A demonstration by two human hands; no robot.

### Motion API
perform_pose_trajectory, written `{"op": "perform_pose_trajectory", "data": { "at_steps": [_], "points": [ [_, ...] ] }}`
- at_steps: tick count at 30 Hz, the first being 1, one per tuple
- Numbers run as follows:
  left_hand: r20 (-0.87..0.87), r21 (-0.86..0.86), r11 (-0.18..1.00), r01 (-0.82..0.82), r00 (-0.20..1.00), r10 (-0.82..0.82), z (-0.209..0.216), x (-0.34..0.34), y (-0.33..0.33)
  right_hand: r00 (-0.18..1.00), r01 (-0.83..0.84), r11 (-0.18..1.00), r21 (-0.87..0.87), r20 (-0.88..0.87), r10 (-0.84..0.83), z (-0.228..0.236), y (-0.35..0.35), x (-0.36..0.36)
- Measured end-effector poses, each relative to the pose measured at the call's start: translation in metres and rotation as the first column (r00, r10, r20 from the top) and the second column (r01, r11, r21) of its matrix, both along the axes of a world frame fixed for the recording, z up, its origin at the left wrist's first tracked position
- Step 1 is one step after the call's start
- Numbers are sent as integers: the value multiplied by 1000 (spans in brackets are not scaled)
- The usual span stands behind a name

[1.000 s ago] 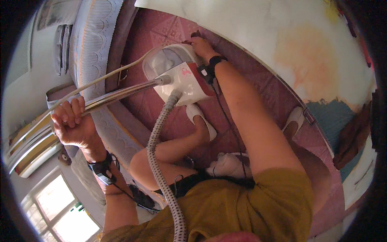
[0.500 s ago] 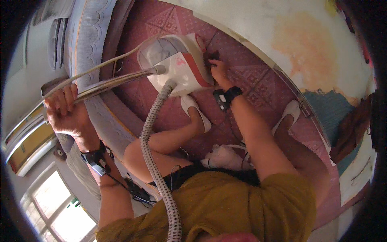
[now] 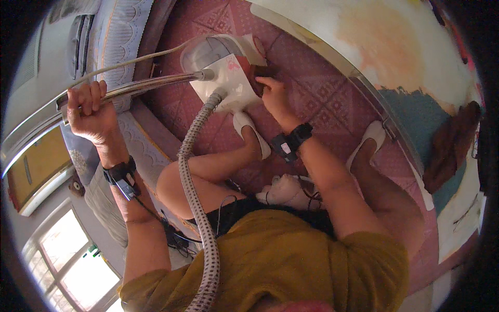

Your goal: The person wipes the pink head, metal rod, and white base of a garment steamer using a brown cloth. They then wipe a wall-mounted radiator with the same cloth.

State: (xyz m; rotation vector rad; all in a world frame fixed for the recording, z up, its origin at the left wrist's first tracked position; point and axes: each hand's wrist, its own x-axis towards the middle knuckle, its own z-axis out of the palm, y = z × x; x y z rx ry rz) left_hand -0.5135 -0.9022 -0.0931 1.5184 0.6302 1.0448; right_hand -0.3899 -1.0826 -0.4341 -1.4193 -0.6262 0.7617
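A garment steamer base [image 3: 228, 86] stands on the floor in front of my feet, white with a red panel [image 3: 250, 78] on its right side. Its clear tank [image 3: 210, 49] sits at the far side. From its top, a shiny metal pole [image 3: 150, 86] runs off to the left, with my left hand [image 3: 93, 114] wrapped round it. A ribbed, spotted hose [image 3: 188, 171] curves from the base down toward me. My right hand [image 3: 275, 101] is at the red panel, index finger stretched out against its edge. The other right fingers are partly hidden.
A bed or sofa edge with scalloped blue-grey cloth [image 3: 120, 47] borders the left. To the right lies a pale surface with orange and teal patches [image 3: 382, 41], a brown cloth [image 3: 452, 151] on it. My white shoes [image 3: 244, 125] rest on red patterned tiles [image 3: 322, 99].
My right hand has moved left onto the red panel's edge. My left hand, still round the pole, sits higher in view. The base also appears slightly higher, as the view has shifted.
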Motion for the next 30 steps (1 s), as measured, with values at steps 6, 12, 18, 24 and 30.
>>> {"op": "perform_pose_trajectory", "data": {
  "at_steps": [6, 12, 18, 24, 30],
  "points": [
    [4, -22, 999, -27, 1000, 27, 1, 3, -6, 968, 52, 971, 235, 227, -107, 31, 55, -17],
    [-7, -25, 999, -26, 1000, 26, 0, 5, -7, 760, -220, 976, -6, 626, 175, -20, -23, -81],
    [14, -35, 999, 10, 1000, -9, 0, -1, -2, 938, 345, 926, -150, 25, -346, -26, -63, -76],
    [-44, -25, 999, 32, 998, -33, 1, -5, 3, 945, 320, 935, -152, -19, -327, -53, 41, -22],
    [-87, -12, 993, 119, 989, -120, -12, -4, 2, 842, 28, 844, -536, -442, -309, -92, -25, -64]
  ]
}}
